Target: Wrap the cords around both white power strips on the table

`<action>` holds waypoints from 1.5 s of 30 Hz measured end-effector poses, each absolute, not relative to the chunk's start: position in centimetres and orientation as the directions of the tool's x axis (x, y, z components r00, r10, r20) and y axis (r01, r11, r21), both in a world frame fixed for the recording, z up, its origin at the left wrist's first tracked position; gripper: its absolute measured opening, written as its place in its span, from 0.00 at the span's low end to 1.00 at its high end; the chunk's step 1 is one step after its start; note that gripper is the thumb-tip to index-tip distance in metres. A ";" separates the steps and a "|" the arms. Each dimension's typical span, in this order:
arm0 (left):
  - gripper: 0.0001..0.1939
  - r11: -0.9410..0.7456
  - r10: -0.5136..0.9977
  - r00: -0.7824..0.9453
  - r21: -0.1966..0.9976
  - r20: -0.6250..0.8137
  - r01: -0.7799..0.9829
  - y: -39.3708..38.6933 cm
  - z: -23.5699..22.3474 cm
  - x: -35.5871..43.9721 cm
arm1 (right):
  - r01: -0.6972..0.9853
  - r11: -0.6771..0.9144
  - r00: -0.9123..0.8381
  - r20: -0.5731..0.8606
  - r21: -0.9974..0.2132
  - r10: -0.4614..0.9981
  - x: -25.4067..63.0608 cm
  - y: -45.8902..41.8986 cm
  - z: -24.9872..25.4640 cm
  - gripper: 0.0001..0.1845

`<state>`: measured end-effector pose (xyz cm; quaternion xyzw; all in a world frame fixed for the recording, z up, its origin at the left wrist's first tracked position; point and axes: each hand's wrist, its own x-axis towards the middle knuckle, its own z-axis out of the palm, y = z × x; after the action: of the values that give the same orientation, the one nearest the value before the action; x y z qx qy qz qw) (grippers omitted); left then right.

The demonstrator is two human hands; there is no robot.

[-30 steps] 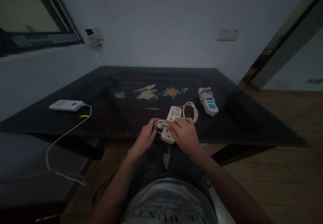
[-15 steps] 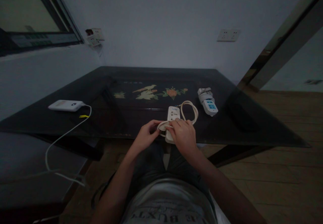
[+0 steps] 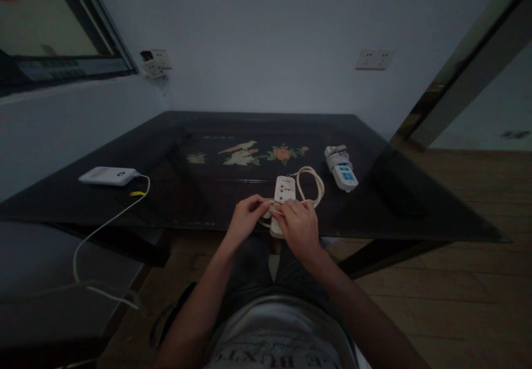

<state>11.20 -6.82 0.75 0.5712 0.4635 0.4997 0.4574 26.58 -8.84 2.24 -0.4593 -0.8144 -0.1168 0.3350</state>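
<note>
Cream-white cord [image 3: 320, 185] is pinched between the thumb and fingers of a person's left hand [image 3: 246, 216] and, just beside it, the right hand [image 3: 300, 226], both clamped on it over a white multi-socket power strip [image 3: 285, 187]. The strip lies at the near edge of a dark, glossy bench [image 3: 199, 197], its middle partly covered by the fingers; the cord loops out to the strip's right. Farther right of the strip lies a second power strip with blue sockets [image 3: 344, 176], a grey cable [image 3: 337, 155] wound around it. Beyond the strip spreads a bird-and-flower design [image 3: 241, 153]. Well to the strip's left sits a flat white electronic device [image 3: 108, 176], trailing a white lead [image 3: 110, 219] off the bench. Behind, higher than the strip, is a double wall socket [image 3: 374, 59].
</note>
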 end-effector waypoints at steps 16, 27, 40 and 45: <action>0.14 0.101 0.991 0.114 0.965 -0.075 -0.243 -5.7 0.1 11.4 | 0.757 0.634 -0.328 0.746 -0.160 0.580 27.2 -9.2 0.0 0.11; 0.15 0.189 0.964 0.226 0.958 -0.140 -0.214 -5.0 0.7 10.2 | 0.632 0.649 -0.023 0.827 -0.424 0.562 28.5 -9.7 -0.2 0.08; 0.10 -0.337 0.910 -0.127 0.881 0.396 0.332 -9.0 1.6 11.6 | 0.160 0.531 0.357 0.551 -0.832 0.754 32.1 -10.7 1.6 0.11; 0.07 -0.311 0.911 -0.093 0.815 0.403 0.488 -12.3 3.2 12.1 | 0.124 0.499 0.382 0.506 -0.858 0.774 33.4 -10.9 0.5 0.12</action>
<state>12.09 -12.28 3.18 0.6391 0.5472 0.4970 0.2124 33.41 -10.94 0.46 -0.4438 -0.5057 0.2312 0.7027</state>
